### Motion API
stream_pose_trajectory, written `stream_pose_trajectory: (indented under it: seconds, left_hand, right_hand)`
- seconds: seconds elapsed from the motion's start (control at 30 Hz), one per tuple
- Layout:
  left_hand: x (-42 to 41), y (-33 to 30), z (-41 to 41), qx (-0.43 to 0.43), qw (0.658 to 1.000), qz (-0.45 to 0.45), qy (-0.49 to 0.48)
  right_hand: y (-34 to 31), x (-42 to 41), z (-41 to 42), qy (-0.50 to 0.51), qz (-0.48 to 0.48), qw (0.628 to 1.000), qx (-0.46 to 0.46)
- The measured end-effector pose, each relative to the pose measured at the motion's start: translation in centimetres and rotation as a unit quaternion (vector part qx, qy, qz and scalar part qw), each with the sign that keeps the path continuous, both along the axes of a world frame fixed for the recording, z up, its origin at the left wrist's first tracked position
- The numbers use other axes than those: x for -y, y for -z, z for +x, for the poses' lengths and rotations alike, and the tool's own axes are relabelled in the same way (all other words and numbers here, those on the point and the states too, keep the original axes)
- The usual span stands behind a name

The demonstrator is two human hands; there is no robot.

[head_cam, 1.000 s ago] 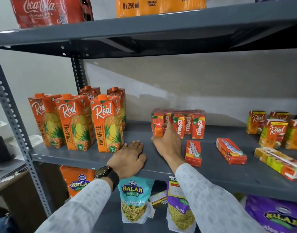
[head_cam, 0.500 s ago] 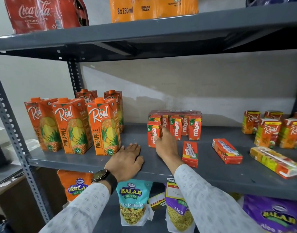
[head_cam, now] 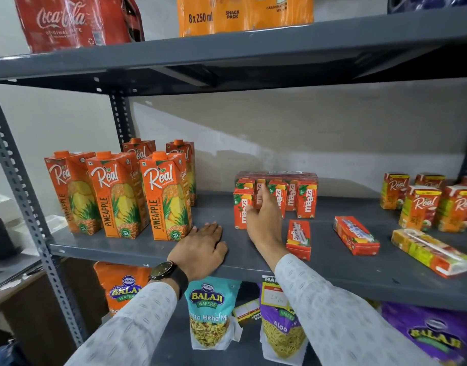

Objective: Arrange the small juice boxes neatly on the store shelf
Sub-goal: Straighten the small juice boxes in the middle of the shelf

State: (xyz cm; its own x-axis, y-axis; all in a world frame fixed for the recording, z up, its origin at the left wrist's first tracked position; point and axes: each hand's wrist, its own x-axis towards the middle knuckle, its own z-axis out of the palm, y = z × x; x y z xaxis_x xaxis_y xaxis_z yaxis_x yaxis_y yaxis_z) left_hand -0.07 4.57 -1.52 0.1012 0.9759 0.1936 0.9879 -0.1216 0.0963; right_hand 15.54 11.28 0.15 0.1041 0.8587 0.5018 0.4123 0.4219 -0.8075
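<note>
left hand point(head_cam: 200, 250): flat on the shelf point(head_cam: 332, 270) front edge, palm down, fingers spread, gripping nothing. Just a brace.
right hand point(head_cam: 264, 220): reaching in, fingers loosely open against the front-left Maaza box point(head_cam: 243, 208). Touching and nudging it, no full grip that I can see.
near row, lying flat: one Maaza box on its side point(head_cam: 299, 239) just right of my right wrist; a second flat box point(head_cam: 356, 239) further right; a long yellow-orange pack point(head_cam: 430, 250) flat near the right end. None stood up yet.
Maaza cluster point(head_cam: 290, 194): upright boxes at mid-depth, fronts facing me, partly covered by what looks like shrink film on top. The box under my fingers stands just in front of the cluster's left end, a bit out of line.
small Real boxes point(head_cam: 420, 207): upright group at far right, loosely spaced, not squared up.
tall Real pineapple cartons point(head_cam: 163, 196): left side, upright, tidy; not part of this job.
progress: early to middle, my estimate. Cluster is started; three flat items still need standing and lining up, and the right group needs tightening.
vs half a second ago: right hand has slid up and forward over the front-left box; fingers now higher on the cluster face. Left hand in the same place. Flat boxes unmoved.
vs one second ago: front-left box now stands clear in front of the row rather than tucked under my hand.
</note>
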Motion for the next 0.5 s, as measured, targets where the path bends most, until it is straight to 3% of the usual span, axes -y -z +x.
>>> stream_pose_trajectory:
  seconds: [0.07,0.17,0.23,0.3,0.4,0.47,0.5]
  left_hand:
    - [0.1,0.0,0.0,0.003,1.0,-0.014,-0.003]
    - [0.0,-0.4,0.3,0.002,0.999,-0.044,-0.007]
    - [-0.1,-1.1,0.9,0.003,0.998,-0.059,-0.008]
    - [-0.4,-1.7,1.7,0.002,0.997,-0.07,-0.012]
    - [-0.8,-1.5,2.4,-0.022,0.997,-0.073,-0.025]
    - [-1.1,-1.2,2.1,-0.022,0.997,-0.072,-0.028]
    - [-1.2,-1.1,2.0,-0.018,0.997,-0.072,-0.027]
  right_hand:
    - [-1.0,1.2,0.3,0.014,0.083,0.996,-0.021]
    - [-3.1,2.4,2.4,-0.032,0.158,0.987,0.026]
    - [-4.9,2.5,4.9,-0.056,0.147,0.983,0.095]
    - [-6.6,2.4,7.8,-0.082,0.09,0.968,0.22]
    - [-7.6,2.8,11.2,-0.123,-0.028,0.872,0.472]
    - [-7.2,3.0,12.3,-0.148,-0.065,0.808,0.567]
    - [-6.9,3.1,12.6,-0.153,-0.073,0.795,0.582]
